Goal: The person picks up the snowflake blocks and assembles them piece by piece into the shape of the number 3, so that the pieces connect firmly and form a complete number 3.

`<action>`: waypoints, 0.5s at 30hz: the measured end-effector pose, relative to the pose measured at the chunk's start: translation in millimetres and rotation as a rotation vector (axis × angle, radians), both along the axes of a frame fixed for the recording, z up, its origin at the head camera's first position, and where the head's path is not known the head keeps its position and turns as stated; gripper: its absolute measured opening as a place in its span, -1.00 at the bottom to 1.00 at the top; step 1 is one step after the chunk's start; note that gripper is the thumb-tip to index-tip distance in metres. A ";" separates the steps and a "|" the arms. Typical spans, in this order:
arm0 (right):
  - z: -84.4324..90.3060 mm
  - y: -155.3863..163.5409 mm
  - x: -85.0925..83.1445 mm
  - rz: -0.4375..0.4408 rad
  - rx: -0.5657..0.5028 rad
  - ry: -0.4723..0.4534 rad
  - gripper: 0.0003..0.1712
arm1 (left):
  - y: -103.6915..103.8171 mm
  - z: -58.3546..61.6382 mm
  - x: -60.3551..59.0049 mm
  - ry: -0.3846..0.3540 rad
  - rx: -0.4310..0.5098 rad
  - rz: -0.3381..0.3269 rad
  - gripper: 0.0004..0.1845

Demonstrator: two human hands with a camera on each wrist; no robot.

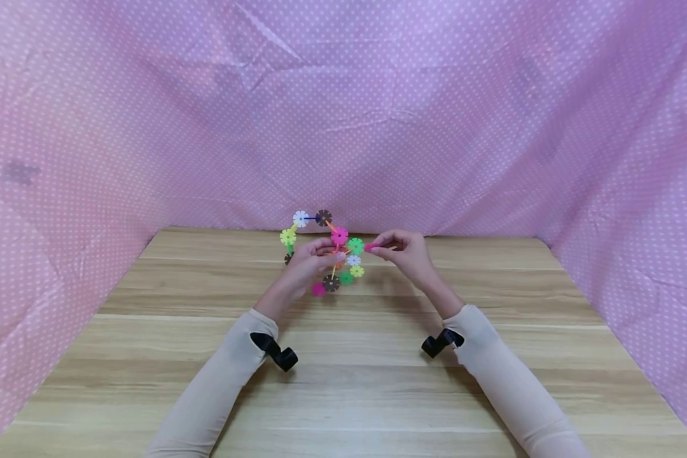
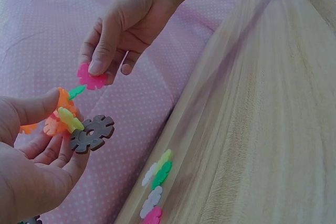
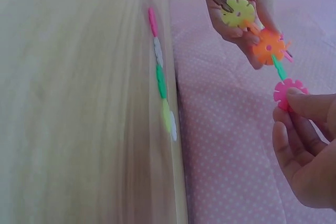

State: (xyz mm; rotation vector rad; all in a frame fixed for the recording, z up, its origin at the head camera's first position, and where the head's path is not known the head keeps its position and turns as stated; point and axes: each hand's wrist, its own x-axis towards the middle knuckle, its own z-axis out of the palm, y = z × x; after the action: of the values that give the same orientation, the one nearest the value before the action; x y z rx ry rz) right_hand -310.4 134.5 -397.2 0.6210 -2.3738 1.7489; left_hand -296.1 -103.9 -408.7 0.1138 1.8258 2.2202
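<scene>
My left hand [image 1: 319, 256] holds up a cluster of snowflake discs [image 1: 332, 251] joined in many colours. In the left wrist view its fingers [image 2: 58, 121] grip an orange disc [image 2: 59, 114] with a brown disc [image 2: 92, 132] beside it. A green disc [image 3: 279, 68] sticks out from the orange disc [image 3: 269, 46] below a yellow disc [image 3: 238, 13]. My right hand [image 1: 379, 249] pinches a single pink disc [image 1: 371, 247] between thumb and fingertips [image 2: 97, 66]. That pink disc [image 3: 288, 92] meets the green disc's tip; I cannot tell if they are joined.
A wooden table [image 1: 355, 381] lies under both hands, with pink dotted cloth [image 1: 492, 127] hung behind and at both sides. In the wrist views several discs [image 3: 160, 77] show edge-on in a row along the table's edge [image 2: 157, 182]. Black straps sit on both wrists.
</scene>
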 end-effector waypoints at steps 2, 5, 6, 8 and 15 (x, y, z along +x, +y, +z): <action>-0.8 -1.9 0.0 -0.006 -0.023 0.010 -0.84 | 0.0 0.8 0.0 0.003 0.006 -0.003 -0.66; -2.5 -4.0 -0.4 -0.005 -0.049 0.015 -0.82 | 0.4 1.5 0.0 0.000 0.015 -0.007 -0.66; -3.0 -4.4 -0.3 -0.006 -0.056 0.015 -0.81 | 0.5 1.6 0.0 -0.001 0.019 -0.008 -0.66; -3.5 -5.0 0.3 -0.007 -0.069 0.017 -0.81 | 0.7 1.1 0.0 0.000 0.035 -0.017 -0.66; -4.5 -5.2 0.8 0.022 -0.103 0.030 -0.84 | 0.6 -0.2 0.5 0.004 0.085 -0.026 -0.72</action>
State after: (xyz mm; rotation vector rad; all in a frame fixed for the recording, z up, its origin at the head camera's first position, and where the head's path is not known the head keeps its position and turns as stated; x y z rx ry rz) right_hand -309.6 129.3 -401.7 0.6569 -2.2494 1.8433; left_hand -295.6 -103.3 -408.9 0.1569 1.7218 2.2818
